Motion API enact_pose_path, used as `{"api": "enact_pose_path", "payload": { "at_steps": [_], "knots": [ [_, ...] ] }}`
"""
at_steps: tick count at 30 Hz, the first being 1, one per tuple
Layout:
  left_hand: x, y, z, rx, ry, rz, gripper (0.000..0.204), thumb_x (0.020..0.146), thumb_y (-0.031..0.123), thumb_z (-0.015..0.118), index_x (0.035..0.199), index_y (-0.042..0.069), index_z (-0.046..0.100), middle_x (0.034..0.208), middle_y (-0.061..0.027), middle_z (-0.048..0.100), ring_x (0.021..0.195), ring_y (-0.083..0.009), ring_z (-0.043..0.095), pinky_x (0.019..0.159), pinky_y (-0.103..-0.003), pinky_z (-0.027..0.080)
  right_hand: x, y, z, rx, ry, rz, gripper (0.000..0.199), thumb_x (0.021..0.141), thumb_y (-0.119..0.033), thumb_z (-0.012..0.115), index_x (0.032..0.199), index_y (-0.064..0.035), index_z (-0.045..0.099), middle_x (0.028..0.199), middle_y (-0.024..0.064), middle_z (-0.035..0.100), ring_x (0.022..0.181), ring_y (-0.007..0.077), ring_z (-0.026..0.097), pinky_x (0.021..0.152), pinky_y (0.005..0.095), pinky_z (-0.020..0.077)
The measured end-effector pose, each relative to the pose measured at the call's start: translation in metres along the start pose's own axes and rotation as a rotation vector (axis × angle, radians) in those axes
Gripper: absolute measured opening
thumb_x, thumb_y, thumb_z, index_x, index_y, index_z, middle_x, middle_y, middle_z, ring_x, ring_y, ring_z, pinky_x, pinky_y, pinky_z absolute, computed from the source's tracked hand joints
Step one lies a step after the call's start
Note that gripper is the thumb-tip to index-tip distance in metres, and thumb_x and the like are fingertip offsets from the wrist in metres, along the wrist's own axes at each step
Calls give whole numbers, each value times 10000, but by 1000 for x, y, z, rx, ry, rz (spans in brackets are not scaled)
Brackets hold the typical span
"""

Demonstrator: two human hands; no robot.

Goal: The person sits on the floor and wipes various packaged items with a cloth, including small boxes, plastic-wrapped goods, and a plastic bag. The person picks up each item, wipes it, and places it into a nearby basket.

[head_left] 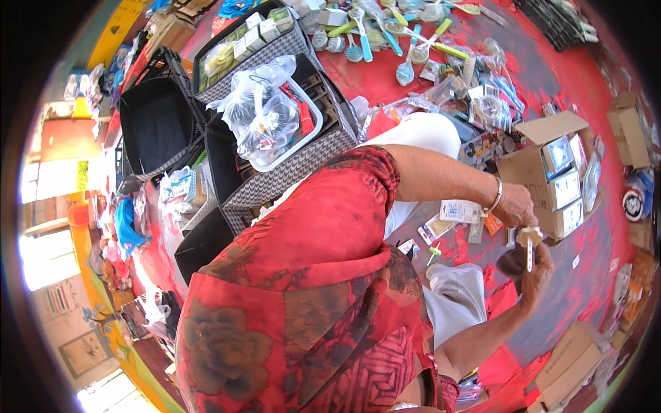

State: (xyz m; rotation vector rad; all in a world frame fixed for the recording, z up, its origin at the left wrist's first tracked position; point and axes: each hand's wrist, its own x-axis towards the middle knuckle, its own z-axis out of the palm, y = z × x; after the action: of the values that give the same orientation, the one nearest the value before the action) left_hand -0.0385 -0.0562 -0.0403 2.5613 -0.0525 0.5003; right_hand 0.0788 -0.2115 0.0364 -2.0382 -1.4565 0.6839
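My left hand (515,205), with a bangle at the wrist, reaches out at the right of the view. Its fingers are closed on the top of a small pale piece with a white slotted strip (529,255); its exact kind is unclear. Just below, my right hand (538,270) grips the same piece from the other side. A dark, rounded object (511,263) shows beside the strip, and I cannot tell whether it is held. Close by stand an open cardboard box (527,175) with white packs in it and a white packaged card (460,210) on the floor.
Long-handled brushes (365,41) and plastic-wrapped goods (489,107) are spread on the red floor. A patterned case (296,172) holds a white tray with clear bags (265,113). An open black case (157,124) stands further left. More cardboard boxes (571,365) line the right.
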Motion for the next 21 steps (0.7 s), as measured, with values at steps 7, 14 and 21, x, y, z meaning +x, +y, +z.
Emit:
{"api": "enact_pose_path", "payload": {
  "at_steps": [7, 14, 21],
  "knots": [
    [-4, 24, -43, 136, -63, -50, 152, 764, 264, 545, 903, 236, 600, 664, -42, 631, 701, -237, 644, 895, -587, 288, 4, 18, -4, 50, 63, -102, 125, 826, -70, 509, 866, 33, 567, 703, 87, 497, 657, 174, 477, 607, 301, 385],
    [-73, 47, -160, 236, 256, -516, 143, 753, 248, 529, 852, 207, 625, 681, -75, 631, 696, -251, 633, 885, -555, 310, -2, 45, -15, 389, 459, 225, 262, 895, -222, 541, 954, 25, 605, 741, 46, 556, 652, 133, 505, 592, 285, 443],
    [-259, 92, -246, -450, 970, -573, 233, 905, 190, 433, 1020, 39, 567, 924, -69, 589, 600, -167, 647, 547, -267, 512, 0, 74, 1, 804, 597, 541, 516, 850, -398, 571, 1132, 33, 536, 1078, 144, 563, 923, 265, 573, 779, 383, 481]
  ]
}}
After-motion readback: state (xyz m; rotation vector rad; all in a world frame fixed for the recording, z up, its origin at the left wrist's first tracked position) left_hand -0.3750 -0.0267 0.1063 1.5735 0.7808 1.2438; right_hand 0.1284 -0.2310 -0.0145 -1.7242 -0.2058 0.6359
